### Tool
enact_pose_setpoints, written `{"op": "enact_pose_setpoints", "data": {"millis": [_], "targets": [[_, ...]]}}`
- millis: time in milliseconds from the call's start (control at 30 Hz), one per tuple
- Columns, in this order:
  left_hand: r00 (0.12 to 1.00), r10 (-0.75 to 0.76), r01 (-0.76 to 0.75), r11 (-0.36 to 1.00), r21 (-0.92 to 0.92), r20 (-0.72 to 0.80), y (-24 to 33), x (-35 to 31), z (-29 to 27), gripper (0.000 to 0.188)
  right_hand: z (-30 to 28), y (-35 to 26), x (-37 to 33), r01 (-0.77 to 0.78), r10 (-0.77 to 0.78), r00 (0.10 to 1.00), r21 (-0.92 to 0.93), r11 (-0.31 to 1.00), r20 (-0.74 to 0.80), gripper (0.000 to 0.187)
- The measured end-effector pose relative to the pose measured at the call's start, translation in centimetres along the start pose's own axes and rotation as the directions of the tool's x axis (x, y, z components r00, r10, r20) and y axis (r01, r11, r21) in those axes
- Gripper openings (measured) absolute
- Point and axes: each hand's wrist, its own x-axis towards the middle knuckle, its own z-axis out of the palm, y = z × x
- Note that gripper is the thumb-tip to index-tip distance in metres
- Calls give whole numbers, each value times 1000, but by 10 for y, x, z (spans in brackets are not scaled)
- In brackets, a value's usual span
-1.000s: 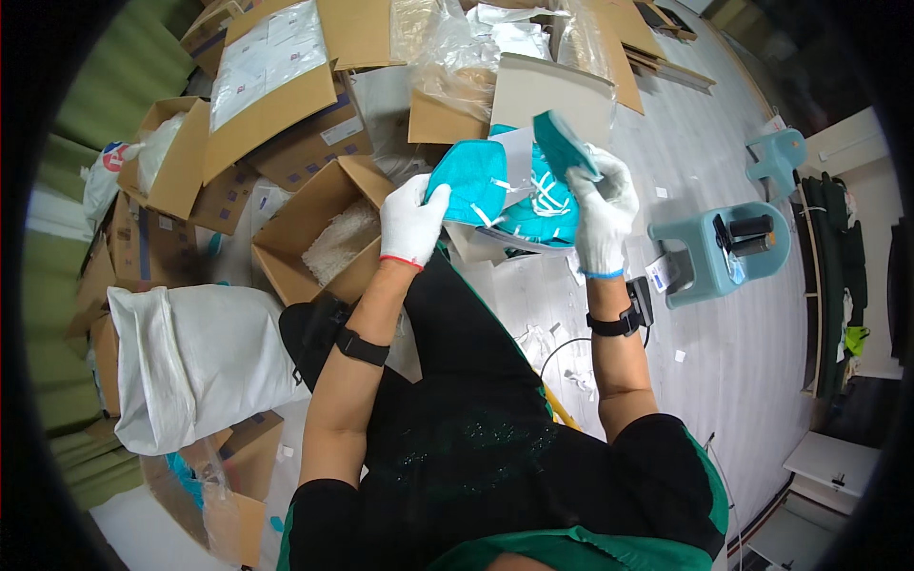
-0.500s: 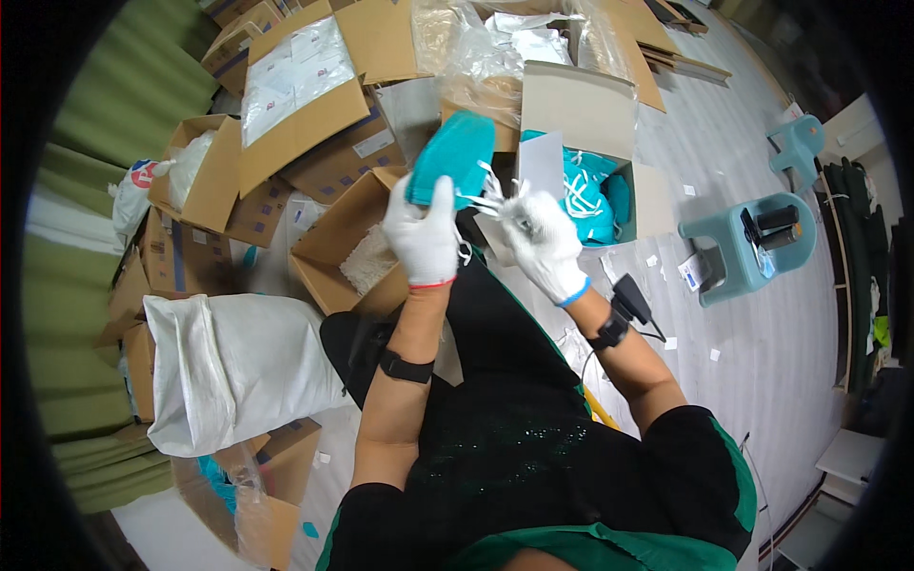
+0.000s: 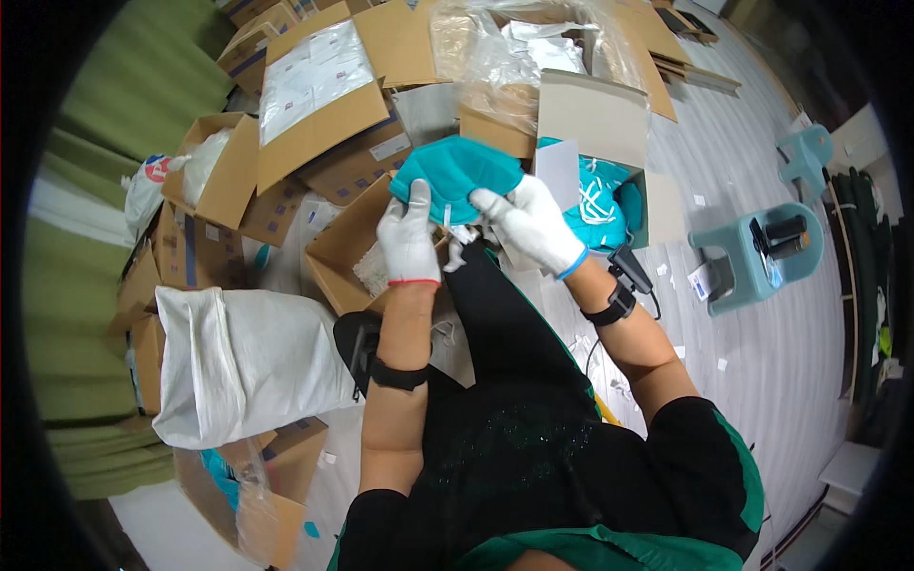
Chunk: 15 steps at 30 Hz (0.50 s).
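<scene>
A teal face mask point(image 3: 455, 175) with white straps is stretched between my two hands. My left hand point(image 3: 409, 236), in a white glove with a red cuff, grips its left side with the thumb on the near face. On the other side my right hand point(image 3: 535, 225), gloved in white with a blue cuff, pinches the mask's right end. White straps dangle below it. Just beyond my right hand stands an open white box point(image 3: 590, 116) holding several teal masks point(image 3: 598, 205) with white straps. An open cardboard box point(image 3: 345, 238) with pale packing lies under my left hand.
A white woven sack point(image 3: 249, 366) lies at the left. Cardboard boxes point(image 3: 195, 249) crowd the left and back, one lined with clear plastic point(image 3: 476, 52). Light-blue stools point(image 3: 752, 252) stand at the right, the nearer one with black items on it. Paper scraps dot the floor.
The mask has turned from upright to lying wide and opened out. My right hand has shifted from the straps to the mask's right end.
</scene>
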Motion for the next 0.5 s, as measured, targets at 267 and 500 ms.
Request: {"op": "enact_pose_setpoints", "data": {"millis": [267, 500], "targets": [[874, 341, -152, 869, 471, -346, -34, 18, -13, 37, 29, 15, -17, -589, 537, 797, 161, 792, 276, 44], [928, 229, -206, 973, 107, -293, -54, 21, -1, 18, 17, 51, 40, -420, 376, 715, 792, -443, 589, 20]]}}
